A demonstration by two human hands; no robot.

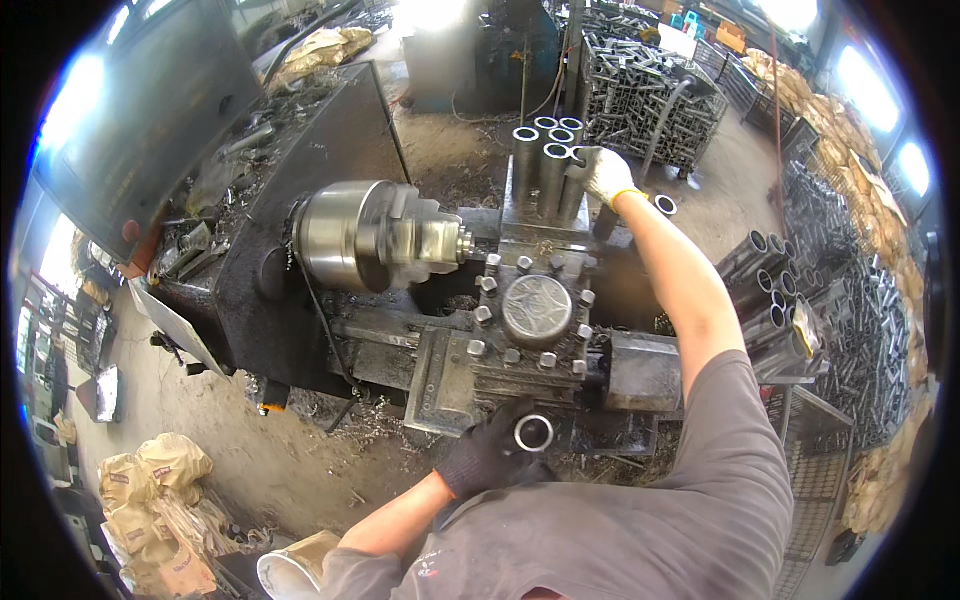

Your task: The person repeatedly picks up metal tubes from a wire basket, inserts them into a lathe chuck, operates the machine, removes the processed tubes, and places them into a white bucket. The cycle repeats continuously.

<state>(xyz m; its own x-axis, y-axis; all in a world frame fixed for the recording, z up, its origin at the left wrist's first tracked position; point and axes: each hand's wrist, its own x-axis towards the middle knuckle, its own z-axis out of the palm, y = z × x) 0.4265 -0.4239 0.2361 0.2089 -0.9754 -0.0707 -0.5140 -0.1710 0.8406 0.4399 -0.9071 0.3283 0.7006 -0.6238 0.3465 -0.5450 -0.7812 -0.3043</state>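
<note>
My left hand [488, 455], in a black glove, grips a short steel tube [534, 433] near the front of the lathe, its open end facing up. My right hand [601, 174], in a white glove, reaches far out and closes on one of several upright steel tubes [548, 160] standing behind the lathe carriage. Between my hands sits the tool post [536, 308] with its ring of bolts. The shiny chuck [372, 236] lies to the left of it, with a small workpiece end sticking out.
A rack of stacked tubes [770, 300] stands at my right. A wire crate of metal parts [650, 95] is at the back. Tan sacks [165, 500] lie on the dirt floor at lower left. Metal shavings litter the lathe bed [300, 150].
</note>
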